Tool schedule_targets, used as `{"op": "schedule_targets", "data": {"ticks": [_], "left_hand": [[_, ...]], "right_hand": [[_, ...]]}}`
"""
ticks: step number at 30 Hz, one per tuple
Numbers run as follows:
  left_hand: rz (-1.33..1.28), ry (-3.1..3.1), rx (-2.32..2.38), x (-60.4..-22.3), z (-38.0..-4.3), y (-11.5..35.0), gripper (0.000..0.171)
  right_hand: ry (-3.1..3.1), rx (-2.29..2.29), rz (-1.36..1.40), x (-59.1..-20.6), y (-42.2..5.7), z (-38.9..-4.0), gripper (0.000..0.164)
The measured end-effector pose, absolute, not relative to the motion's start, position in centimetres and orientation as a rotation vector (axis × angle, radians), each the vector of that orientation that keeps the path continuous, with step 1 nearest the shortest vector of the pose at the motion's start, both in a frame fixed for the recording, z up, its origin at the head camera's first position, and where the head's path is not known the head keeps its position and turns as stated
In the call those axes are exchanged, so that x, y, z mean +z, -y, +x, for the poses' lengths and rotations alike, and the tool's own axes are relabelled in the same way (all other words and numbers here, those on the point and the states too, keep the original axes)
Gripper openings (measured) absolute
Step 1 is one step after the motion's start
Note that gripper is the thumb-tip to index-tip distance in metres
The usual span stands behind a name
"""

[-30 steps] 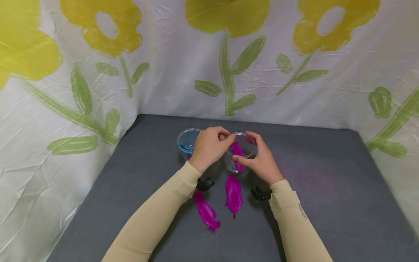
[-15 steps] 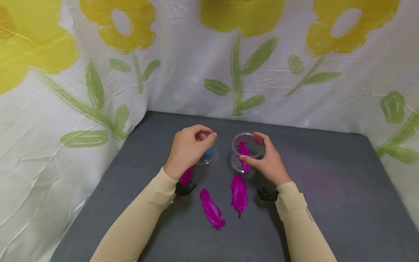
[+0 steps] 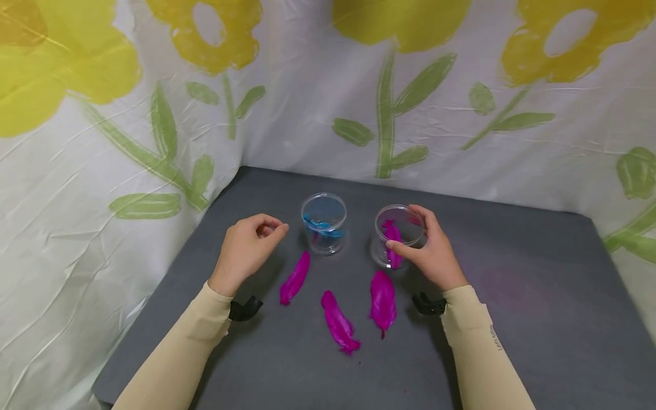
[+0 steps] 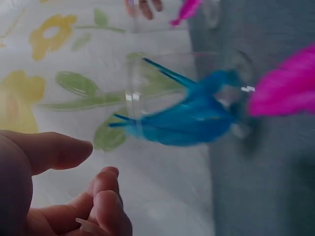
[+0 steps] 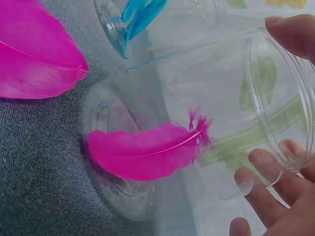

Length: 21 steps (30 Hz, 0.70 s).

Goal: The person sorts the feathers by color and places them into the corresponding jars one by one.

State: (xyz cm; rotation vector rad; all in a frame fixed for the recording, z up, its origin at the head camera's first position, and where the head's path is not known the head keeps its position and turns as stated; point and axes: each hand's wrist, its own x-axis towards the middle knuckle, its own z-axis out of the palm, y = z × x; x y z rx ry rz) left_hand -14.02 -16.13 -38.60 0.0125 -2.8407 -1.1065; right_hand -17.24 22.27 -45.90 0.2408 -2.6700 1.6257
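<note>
My right hand (image 3: 434,250) holds a clear plastic cup (image 3: 380,249) near its rim, thumb on the near side and fingers around the far side. The cup stands on the table with one magenta feather (image 5: 147,152) inside it. To its left is a second clear cup (image 3: 325,206) with blue feathers (image 4: 192,115) in it. My left hand (image 3: 246,250) hovers left of that cup, fingers loosely bent, the thumb apart from them, holding nothing. Three magenta feathers lie on the table: one near the left hand (image 3: 295,279), one in the middle (image 3: 338,322), one before the right cup (image 3: 383,299).
The dark grey table (image 3: 538,319) stretches to both sides of the arms. A white cloth (image 3: 307,85) painted with yellow flowers and green leaves hangs behind it and at the sides.
My left hand has moved left from the right cup's rim, past the blue-feather cup, uncovering it and the left magenta feather. My right hand keeps hold of its cup. The head view has shifted slightly.
</note>
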Motion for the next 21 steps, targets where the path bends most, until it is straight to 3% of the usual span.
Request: {"op": "schedule_targets", "data": {"ticks": [9,21], "left_hand": [[0.008,3.008,-1.038,-41.6,-11.1,18.4,0.024],[0.110,3.224,-1.004,-43.5,-8.6,18.0,0.028]], "right_hand": [[2.671,1.607,0.243,-45.7,-22.5,-17.2,0.097],[2.664,1.615,0.259,-45.7,-22.2,-17.4,0.095]]}}
